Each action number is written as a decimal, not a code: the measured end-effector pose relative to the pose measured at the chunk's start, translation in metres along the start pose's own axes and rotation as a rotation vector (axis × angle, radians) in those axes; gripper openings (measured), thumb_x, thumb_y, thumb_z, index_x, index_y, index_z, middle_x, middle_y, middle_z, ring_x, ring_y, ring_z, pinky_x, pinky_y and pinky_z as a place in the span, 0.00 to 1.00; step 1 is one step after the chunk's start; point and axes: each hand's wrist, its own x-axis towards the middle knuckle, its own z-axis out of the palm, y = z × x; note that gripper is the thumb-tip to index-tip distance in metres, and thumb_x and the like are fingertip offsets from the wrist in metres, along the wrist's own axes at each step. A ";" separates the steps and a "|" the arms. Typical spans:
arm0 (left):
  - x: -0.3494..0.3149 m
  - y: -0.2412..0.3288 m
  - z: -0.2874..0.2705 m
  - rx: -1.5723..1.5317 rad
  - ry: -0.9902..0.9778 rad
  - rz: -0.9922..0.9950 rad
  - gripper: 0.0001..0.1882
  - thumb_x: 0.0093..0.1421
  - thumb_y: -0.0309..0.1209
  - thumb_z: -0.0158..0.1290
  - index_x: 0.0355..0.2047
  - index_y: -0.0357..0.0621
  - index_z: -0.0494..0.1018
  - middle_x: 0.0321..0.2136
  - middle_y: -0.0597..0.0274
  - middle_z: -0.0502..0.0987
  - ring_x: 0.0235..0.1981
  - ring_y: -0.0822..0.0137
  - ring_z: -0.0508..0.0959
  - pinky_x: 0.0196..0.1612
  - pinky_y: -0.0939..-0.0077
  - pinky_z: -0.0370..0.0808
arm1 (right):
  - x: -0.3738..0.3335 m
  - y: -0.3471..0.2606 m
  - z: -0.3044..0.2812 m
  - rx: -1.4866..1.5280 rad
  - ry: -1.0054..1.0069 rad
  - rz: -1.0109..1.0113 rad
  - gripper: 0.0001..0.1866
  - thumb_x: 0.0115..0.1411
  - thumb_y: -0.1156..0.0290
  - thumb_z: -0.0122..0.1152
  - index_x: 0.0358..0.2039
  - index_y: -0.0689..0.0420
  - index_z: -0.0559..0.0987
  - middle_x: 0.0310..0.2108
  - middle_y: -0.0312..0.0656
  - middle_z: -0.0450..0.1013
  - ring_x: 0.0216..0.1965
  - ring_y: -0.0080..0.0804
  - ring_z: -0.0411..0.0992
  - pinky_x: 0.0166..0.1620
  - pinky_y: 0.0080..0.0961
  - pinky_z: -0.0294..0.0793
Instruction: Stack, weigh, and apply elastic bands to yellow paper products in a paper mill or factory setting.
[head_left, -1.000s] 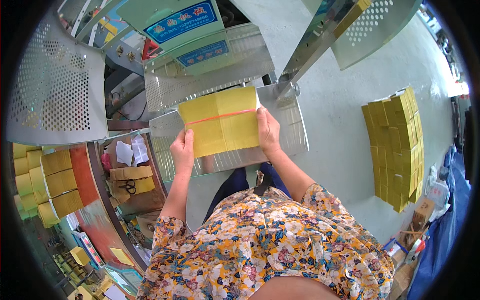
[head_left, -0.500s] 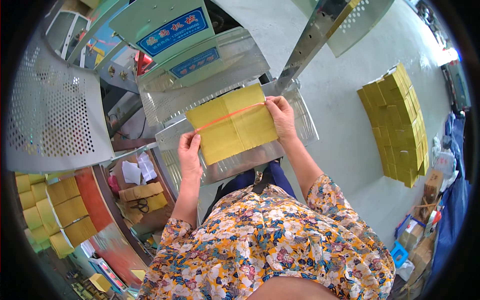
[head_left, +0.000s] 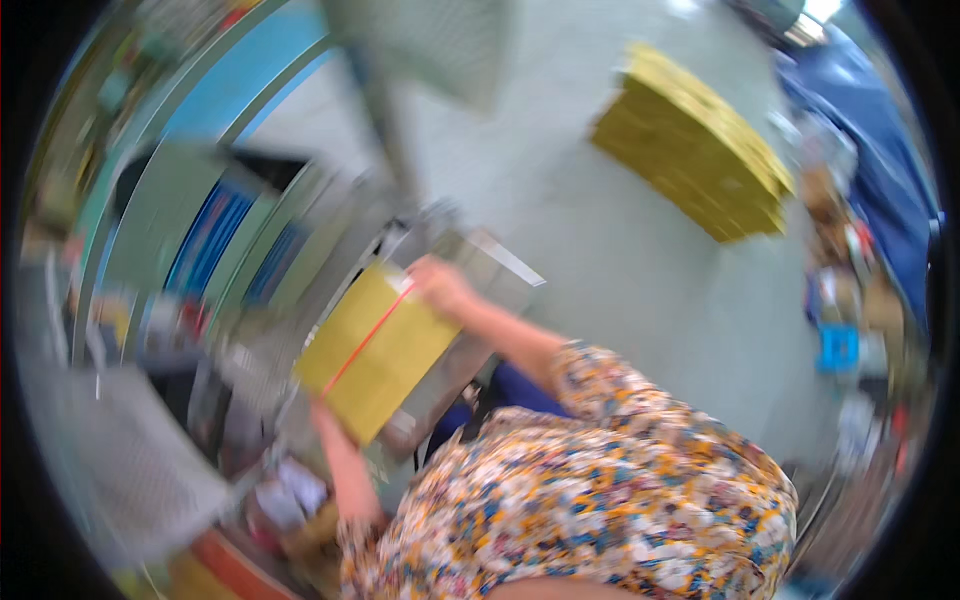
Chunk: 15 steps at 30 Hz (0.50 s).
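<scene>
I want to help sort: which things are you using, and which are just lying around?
In use:
left hand
right hand
yellow bundle with a red band, held by both
metal tray under it

Lying about:
yellow stack on the table
blue cloth

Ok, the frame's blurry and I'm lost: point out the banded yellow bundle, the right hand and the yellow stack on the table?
Bundle [head_left: 375, 350], head view, middle of its top face.
Right hand [head_left: 442, 287], head view, back of the hand.
Stack [head_left: 692, 140], head view, its top.

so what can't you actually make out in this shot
Head view, all motion-blurred:
- left hand: mostly hidden behind the yellow bundle; its grip unclear.
- right hand: fingers smeared.
- yellow stack on the table: single pieces blurred.
- Machine at left: only streaks.
</scene>
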 end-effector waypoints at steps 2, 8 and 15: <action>-0.012 -0.001 0.010 -0.011 -0.051 0.071 0.27 0.67 0.46 0.45 0.54 0.34 0.69 0.45 0.50 0.77 0.43 0.56 0.80 0.43 0.63 0.80 | 0.003 -0.002 0.016 0.005 -0.090 0.168 0.15 0.61 0.63 0.49 0.41 0.55 0.81 0.45 0.47 0.77 0.48 0.46 0.74 0.52 0.37 0.72; -0.001 -0.030 0.014 0.200 -0.081 0.125 0.22 0.68 0.39 0.40 0.53 0.33 0.69 0.47 0.52 0.76 0.46 0.56 0.78 0.44 0.65 0.78 | -0.048 -0.007 -0.011 0.131 0.014 0.332 0.15 0.61 0.65 0.49 0.41 0.56 0.81 0.42 0.48 0.78 0.46 0.46 0.75 0.50 0.35 0.73; -0.066 -0.076 0.140 0.088 -0.336 -0.088 0.20 0.69 0.39 0.40 0.52 0.36 0.69 0.48 0.54 0.75 0.47 0.58 0.78 0.46 0.66 0.77 | -0.142 0.017 -0.110 0.305 0.183 0.512 0.15 0.61 0.67 0.50 0.44 0.55 0.82 0.41 0.46 0.79 0.45 0.36 0.76 0.49 0.29 0.73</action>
